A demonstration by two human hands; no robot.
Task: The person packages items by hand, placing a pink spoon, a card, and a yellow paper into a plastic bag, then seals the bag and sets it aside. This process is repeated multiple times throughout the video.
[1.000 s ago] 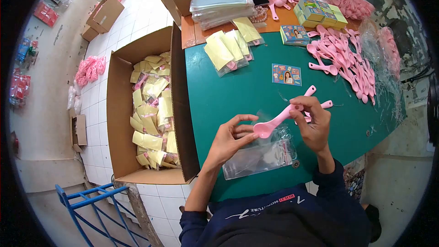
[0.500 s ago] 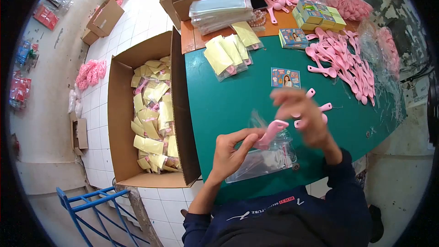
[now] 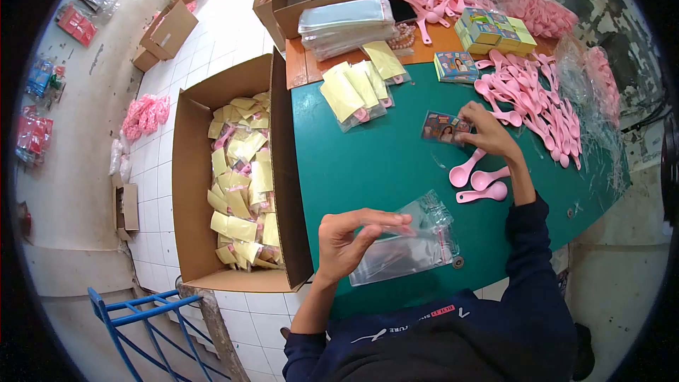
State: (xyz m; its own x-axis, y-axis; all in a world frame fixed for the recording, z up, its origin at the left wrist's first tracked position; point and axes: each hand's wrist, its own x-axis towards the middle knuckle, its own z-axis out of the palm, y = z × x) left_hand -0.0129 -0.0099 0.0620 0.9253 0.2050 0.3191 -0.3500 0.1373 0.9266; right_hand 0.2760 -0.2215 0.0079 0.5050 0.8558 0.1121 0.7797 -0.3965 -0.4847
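Observation:
My left hand (image 3: 350,240) is closed, thumb against fingers, on a clear plastic bag (image 3: 428,213) above the table. A hint of pink shows at its fingertips; the spoon seen there earlier is mostly hidden. Below lies a stack of clear bags (image 3: 389,260). Farther up, my right hand (image 3: 489,131) pinches the right edge of a printed picture card (image 3: 440,127). Just below that hand lie three loose pink spoons, one of them a measuring spoon (image 3: 460,175).
A deep carton (image 3: 185,191) of bagged yellow-backed packs stands left of the green table (image 3: 332,170). Several packs (image 3: 341,95) lie at the table's back left. A pink spoon pile (image 3: 530,95) and card stacks (image 3: 456,67) occupy the right. A blue metal frame (image 3: 141,318) stands lower left.
My right hand has moved up and taken hold of the card's edge. My left hand has turned, and the pink spoon at its fingertips no longer shows clearly.

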